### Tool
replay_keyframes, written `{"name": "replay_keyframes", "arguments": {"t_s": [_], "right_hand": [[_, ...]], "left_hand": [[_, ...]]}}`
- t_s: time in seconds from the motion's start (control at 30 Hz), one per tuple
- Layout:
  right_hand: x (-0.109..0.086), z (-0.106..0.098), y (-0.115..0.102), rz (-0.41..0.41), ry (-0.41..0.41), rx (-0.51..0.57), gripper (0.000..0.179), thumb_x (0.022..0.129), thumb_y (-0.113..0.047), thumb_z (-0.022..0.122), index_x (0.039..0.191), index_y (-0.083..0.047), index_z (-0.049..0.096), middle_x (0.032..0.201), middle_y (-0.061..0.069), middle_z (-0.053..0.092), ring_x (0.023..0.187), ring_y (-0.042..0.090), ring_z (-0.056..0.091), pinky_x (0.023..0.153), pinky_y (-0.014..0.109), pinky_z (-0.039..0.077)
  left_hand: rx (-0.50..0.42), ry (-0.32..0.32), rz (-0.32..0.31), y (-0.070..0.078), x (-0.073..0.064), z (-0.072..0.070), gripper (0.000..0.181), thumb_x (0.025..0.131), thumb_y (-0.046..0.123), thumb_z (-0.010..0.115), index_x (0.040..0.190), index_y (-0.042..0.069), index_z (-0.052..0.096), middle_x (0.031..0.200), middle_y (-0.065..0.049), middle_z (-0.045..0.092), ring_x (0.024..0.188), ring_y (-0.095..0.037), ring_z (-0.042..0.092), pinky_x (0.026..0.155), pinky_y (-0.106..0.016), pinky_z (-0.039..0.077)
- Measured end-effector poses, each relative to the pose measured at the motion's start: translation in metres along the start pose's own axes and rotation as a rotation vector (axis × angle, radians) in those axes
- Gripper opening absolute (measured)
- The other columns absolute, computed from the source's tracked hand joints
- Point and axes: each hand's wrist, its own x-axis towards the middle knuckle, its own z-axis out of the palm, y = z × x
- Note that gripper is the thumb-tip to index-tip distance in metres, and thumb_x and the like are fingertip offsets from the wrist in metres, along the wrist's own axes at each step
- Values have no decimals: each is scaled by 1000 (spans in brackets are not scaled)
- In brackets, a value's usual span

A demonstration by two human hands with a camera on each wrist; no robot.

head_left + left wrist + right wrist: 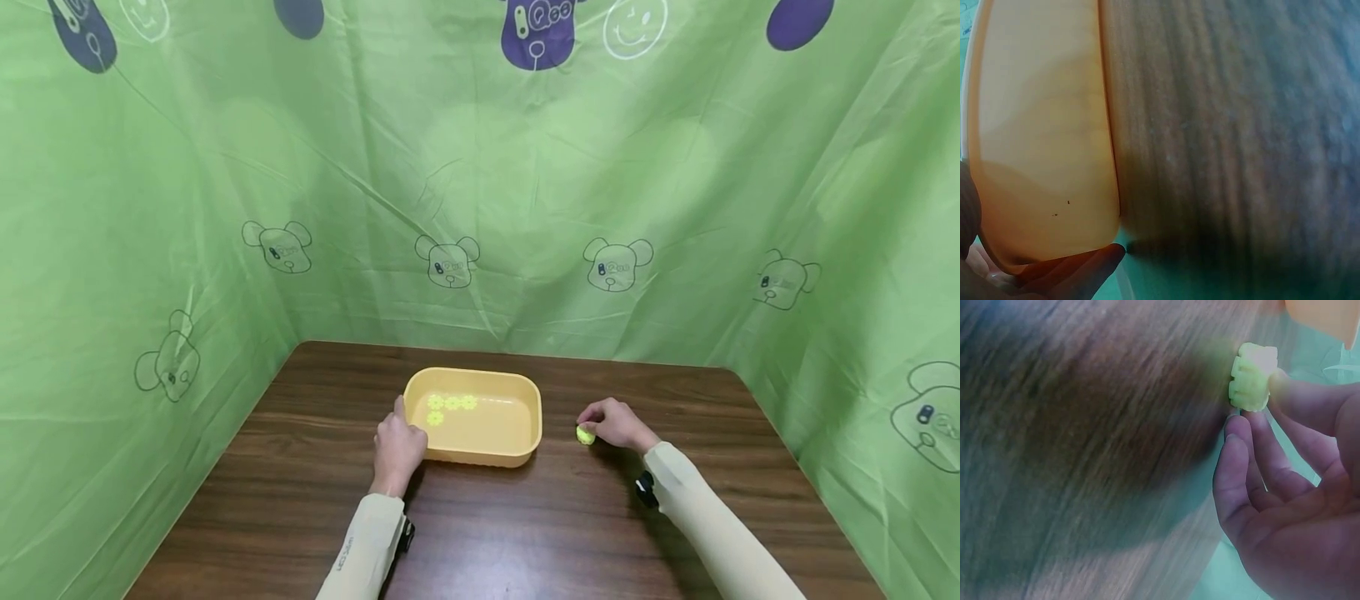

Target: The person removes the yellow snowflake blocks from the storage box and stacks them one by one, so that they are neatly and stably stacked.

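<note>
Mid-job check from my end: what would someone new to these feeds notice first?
Probably the orange-yellow tray on the brown table, with four bright flower shapes toward its far left and the left hand holding its left end. Next, the yellow-green piece pinched in the right hand, right of the tray. Behind everything hangs a green curtain printed with cartoon animal heads.

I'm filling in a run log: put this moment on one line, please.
left hand: grips tray at left end | right hand: pinches yellow piece right of tray | tray: four yellow flower shapes inside
</note>
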Motion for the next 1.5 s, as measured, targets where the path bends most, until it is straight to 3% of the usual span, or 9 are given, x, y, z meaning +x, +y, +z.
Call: {"name": "replay_keyframes", "arguments": {"t_s": [0.77, 0.97, 1.13, 1.27, 1.4, 1.5], "right_hand": [[0, 1, -4, 12, -9, -20, 9, 93, -10, 68, 96, -8, 77, 92, 3, 75, 87, 16, 64, 77, 36, 51], [7, 0, -11, -32, 78, -77, 13, 95, -16, 66, 99, -9, 76, 96, 5, 75, 93, 22, 67, 83, 43, 52], [20, -1, -30, -119, 218, -90, 14, 93, -15, 66, 98, -6, 75, 95, 8, 71, 92, 27, 66, 82, 47, 53], [34, 5, -54, -174, 308, -79, 11, 91, -15, 68, 96, -8, 75, 93, 6, 69, 89, 25, 64, 81, 42, 52], [50, 15, -88, -195, 322, -60, 10, 90, -17, 69, 96, -10, 75, 95, 6, 69, 92, 24, 63, 85, 42, 52], [62, 25, -113, -201, 267, -45, 13, 90, -16, 70, 99, -9, 74, 97, 8, 70, 93, 24, 63, 86, 42, 52]], "left_hand": [[2, -29, -13, 0, 2, -1, 64, 81, 2, 50, 145, -6, 47, 110, -34, 67, 98, -55, 66, 83, -62, 52], [-4, -30, -20, 1, 2, -1, 65, 81, 2, 51, 146, -6, 46, 112, -34, 66, 98, -55, 65, 83, -62, 52], [-10, -35, -26, 2, 2, -2, 66, 82, 2, 51, 147, -5, 45, 113, -34, 66, 98, -55, 66, 84, -62, 52], [-9, -39, -24, 2, 1, -3, 66, 82, 2, 51, 147, -5, 45, 112, -34, 66, 98, -55, 66, 83, -62, 52], [-1, -35, -21, 3, 0, -3, 65, 82, 2, 51, 147, -6, 46, 111, -34, 66, 96, -55, 66, 82, -62, 52], [10, -22, -15, 2, 1, -2, 65, 82, 3, 52, 145, -6, 47, 109, -34, 67, 94, -54, 67, 80, -62, 53]]}}
